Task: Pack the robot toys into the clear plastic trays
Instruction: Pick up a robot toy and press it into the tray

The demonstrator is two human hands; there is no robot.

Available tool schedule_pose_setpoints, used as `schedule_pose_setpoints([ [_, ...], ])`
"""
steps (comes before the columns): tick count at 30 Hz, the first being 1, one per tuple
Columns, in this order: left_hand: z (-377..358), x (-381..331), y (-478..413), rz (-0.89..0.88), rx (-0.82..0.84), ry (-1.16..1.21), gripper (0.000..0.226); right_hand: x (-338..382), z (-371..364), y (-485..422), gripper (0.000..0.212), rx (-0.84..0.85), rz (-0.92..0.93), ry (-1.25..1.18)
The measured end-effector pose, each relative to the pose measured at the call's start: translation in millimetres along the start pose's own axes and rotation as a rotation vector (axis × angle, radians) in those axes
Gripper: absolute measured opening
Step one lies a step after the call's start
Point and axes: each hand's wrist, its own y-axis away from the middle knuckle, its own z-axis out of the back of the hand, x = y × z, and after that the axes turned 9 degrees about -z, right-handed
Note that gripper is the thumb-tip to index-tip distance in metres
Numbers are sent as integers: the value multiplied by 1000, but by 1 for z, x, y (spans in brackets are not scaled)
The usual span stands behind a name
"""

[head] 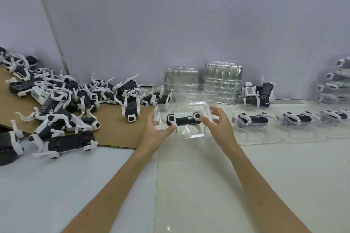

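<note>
In the frame's centre the left hand and right hand are gripping opposite ends of a tray, a toy lying inside it between them.

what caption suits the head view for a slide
Left hand and right hand hold a clear tray containing a robot toy.
</note>
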Motion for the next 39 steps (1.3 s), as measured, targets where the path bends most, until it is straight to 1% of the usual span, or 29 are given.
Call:
schedule_pose_setpoints([
  [2,-1,1,0,1,-43,24,76,3,-4,6,47,-142,206,197],
  [3,-1,0,1,-2,-69,26,78,5,-7,10,44,-172,329,239],
  [4,-1,0,1,-12,-93,23,79,7,-9,13,42,-152,417,250],
  [5,-1,0,1,-31,-117,16,81,9,-12,17,42,-98,461,259],
  [7,-2,-1,3,-74,-156,-19,85,10,-20,24,42,31,456,367],
  [9,-3,-2,4,-95,-193,-44,85,8,-29,30,45,107,454,572],
  [12,-5,-4,5,-102,-220,-65,85,6,-33,32,49,148,461,760],
  [14,-6,-4,7,-131,-199,-77,87,5,-35,34,50,160,453,850],
  [17,-9,-5,11,-195,-151,-98,89,2,-40,36,49,136,460,924],
  [22,-13,-5,14,-248,-144,-192,90,-2,-41,36,38,49,482,925],
  [27,-13,-6,14,-259,-168,-225,93,-4,-44,38,29,40,497,870],
  [30,-12,-6,12,-219,-165,-191,91,-1,-42,38,28,26,494,867],
  [32,-9,-7,10,-158,-157,-114,89,1,-40,37,32,4,489,853],
  [35,-2,-9,5,-69,-182,-32,74,6,-36,35,42,-16,458,752],
  [37,2,-10,3,-28,-192,-30,56,6,-33,33,40,-42,454,728],
  [39,2,-11,4,7,-144,-36,42,6,-30,31,34,-75,463,698],
])
